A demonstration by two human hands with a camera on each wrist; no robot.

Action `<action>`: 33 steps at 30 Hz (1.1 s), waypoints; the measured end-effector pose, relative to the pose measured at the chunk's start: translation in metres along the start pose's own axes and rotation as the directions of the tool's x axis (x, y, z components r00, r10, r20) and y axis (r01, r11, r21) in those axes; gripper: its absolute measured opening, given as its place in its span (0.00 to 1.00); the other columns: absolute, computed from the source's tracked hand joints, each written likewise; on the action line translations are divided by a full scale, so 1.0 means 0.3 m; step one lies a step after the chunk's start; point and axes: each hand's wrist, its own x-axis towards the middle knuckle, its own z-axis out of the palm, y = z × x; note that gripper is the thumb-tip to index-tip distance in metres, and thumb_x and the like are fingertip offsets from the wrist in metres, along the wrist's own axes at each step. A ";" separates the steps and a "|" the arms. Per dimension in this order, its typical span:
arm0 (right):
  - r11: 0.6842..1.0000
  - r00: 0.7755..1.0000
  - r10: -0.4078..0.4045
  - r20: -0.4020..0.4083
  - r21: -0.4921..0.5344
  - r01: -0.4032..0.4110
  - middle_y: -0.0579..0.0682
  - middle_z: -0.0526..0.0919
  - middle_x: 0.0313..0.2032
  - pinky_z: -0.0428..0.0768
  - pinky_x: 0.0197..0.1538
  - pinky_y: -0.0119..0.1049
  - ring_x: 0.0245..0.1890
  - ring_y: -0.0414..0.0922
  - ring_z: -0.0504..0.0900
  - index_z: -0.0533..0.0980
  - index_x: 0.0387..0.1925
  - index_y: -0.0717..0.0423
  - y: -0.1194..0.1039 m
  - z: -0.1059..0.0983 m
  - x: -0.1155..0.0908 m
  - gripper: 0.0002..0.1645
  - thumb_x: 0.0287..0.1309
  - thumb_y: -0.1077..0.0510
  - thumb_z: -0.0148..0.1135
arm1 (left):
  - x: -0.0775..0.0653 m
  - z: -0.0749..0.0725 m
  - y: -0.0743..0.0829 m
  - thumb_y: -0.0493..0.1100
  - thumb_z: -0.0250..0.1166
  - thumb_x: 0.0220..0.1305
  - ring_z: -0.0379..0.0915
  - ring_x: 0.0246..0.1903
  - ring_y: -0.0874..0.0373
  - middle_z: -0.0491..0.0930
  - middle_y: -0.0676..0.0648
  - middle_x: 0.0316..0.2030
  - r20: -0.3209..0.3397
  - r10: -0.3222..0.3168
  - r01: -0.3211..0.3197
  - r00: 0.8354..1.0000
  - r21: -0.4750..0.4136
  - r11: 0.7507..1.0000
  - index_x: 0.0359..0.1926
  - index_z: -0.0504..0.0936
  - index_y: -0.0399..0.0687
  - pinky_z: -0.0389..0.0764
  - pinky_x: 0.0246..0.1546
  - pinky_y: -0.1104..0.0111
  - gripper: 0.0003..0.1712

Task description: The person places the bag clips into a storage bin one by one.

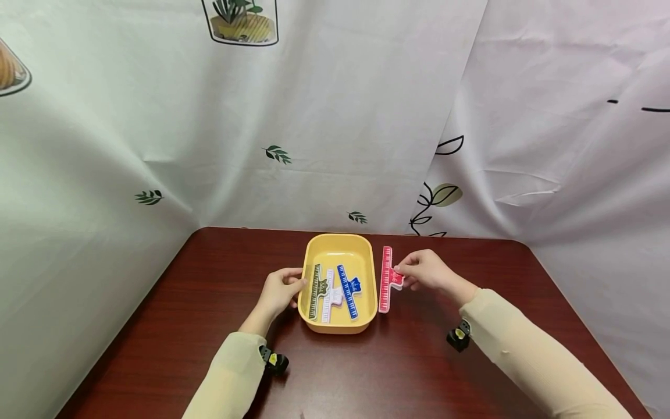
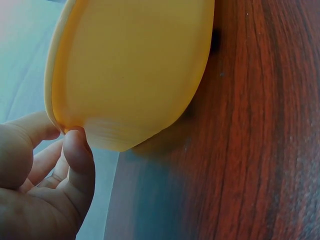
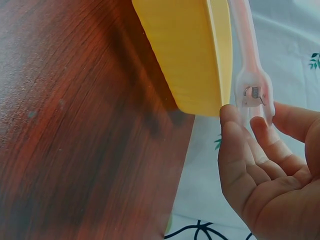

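Note:
A yellow tray (image 1: pixel 338 329) with raised walls stands on the table. My left hand (image 1: pixel 277 293) pinches its left rim between thumb and fingers, also seen in the left wrist view, where the hand (image 2: pixel 47 175) grips the tray's edge (image 2: pixel 145 65). Inside lie a dark green clip (image 1: pixel 315 291), a pale lilac clip (image 1: pixel 328 297) and a blue clip (image 1: pixel 348 293), each with a piano-key bar. Just right of the tray, my right hand (image 1: pixel 425 270) pinches a red piano-key clip (image 1: pixel 385 279) by its handle. The right wrist view shows that clip's spring (image 3: pixel 254 93) above the fingertips.
The dark red wooden table (image 1: pixel 419 372) reaches back to a pale printed curtain (image 1: pixel 335 116). Black wrist cameras are strapped on the left (image 1: pixel 274 359) and right (image 1: pixel 459 336) sleeves.

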 end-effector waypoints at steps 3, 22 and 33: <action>1.000 1.000 -0.005 0.009 -0.001 0.005 0.49 0.83 0.23 0.85 0.34 0.49 0.25 0.47 0.85 0.80 0.35 0.65 -0.013 0.003 0.003 0.14 0.57 0.55 0.64 | 0.001 0.000 0.000 0.36 0.65 0.58 0.69 0.14 0.61 0.80 0.42 0.30 0.002 -0.004 0.004 1.000 -0.001 1.000 0.55 0.77 0.38 0.74 0.12 0.72 0.22; 1.000 0.999 0.002 0.054 -0.023 -0.001 0.54 0.85 0.28 0.86 0.33 0.43 0.28 0.50 0.86 0.81 0.36 0.64 -0.087 0.050 0.030 0.13 0.57 0.57 0.64 | 0.000 0.000 0.001 0.35 0.65 0.58 0.69 0.14 0.61 0.80 0.43 0.29 0.007 0.009 -0.009 1.000 -0.002 1.000 0.55 0.76 0.36 0.74 0.12 0.72 0.23; 0.999 0.996 -0.021 0.090 -0.031 0.024 0.53 0.84 0.28 0.86 0.32 0.44 0.26 0.49 0.86 0.80 0.35 0.65 -0.128 0.094 0.048 0.12 0.57 0.57 0.64 | -0.006 -0.002 0.006 0.35 0.65 0.58 0.69 0.15 0.61 0.80 0.43 0.28 0.011 0.021 -0.021 1.000 0.000 1.000 0.55 0.76 0.35 0.74 0.12 0.71 0.23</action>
